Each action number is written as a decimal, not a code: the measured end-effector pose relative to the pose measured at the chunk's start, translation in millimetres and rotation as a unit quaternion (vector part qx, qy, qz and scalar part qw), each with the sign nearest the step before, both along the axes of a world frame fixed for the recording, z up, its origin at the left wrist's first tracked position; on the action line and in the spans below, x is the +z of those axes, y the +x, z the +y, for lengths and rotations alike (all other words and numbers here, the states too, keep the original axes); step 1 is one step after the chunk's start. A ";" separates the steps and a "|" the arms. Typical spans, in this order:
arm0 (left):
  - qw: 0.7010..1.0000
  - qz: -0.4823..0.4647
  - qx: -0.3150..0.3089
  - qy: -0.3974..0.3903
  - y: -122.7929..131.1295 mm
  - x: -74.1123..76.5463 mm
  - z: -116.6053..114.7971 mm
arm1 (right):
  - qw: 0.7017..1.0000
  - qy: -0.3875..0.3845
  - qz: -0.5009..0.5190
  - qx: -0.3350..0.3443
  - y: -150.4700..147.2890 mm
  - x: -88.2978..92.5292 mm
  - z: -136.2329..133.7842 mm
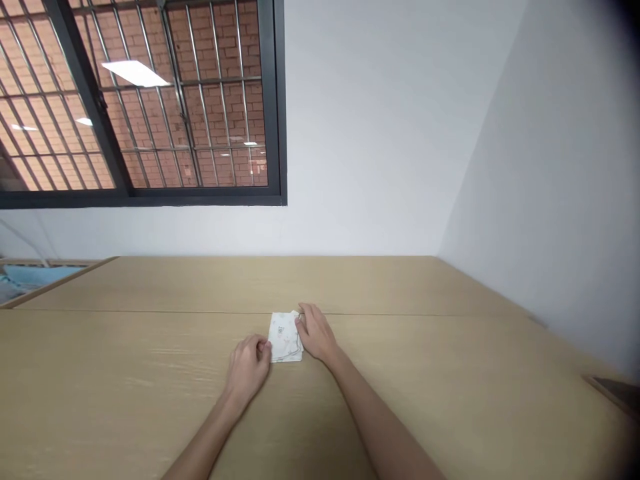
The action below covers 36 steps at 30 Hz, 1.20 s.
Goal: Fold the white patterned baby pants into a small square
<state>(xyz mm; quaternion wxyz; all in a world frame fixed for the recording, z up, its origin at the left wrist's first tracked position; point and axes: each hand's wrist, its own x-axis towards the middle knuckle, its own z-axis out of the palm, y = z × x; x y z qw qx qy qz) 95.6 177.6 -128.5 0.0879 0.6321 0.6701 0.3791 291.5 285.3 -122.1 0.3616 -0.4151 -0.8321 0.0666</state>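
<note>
A small white folded cloth (284, 335) with a faint grey print lies flat on the wooden tabletop. Its layers show as slightly uneven edges along the bottom and right. My left hand (249, 365) is at its left edge, fingers curled and thumb and fingertip pinching near the lower left corner. On the opposite side, my right hand (316, 331) grips the upper right edge between thumb and fingers. The parts of the cloth under the fingertips are hidden.
The wide tabletop (210, 283) has a seam running across it behind the cloth. It meets a white wall (360, 167) at the back and right. A barred window (215, 100) is at upper left. Light blue fabric (43, 274) lies beyond the table's left edge.
</note>
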 end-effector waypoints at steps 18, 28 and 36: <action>0.999 0.031 0.009 -0.037 2.6 -4.6 0.4 | 0.999 -0.005 -0.027 0.031 -1.2 1.9 -3.5; 1.000 0.017 -0.017 0.007 6.6 4.1 -4.7 | 0.998 -0.028 -0.004 0.060 -3.0 22.5 -26.9; 0.997 -0.062 -0.038 0.027 -4.1 46.5 -124.0 | 0.962 -0.177 0.170 0.116 -25.0 47.3 -159.3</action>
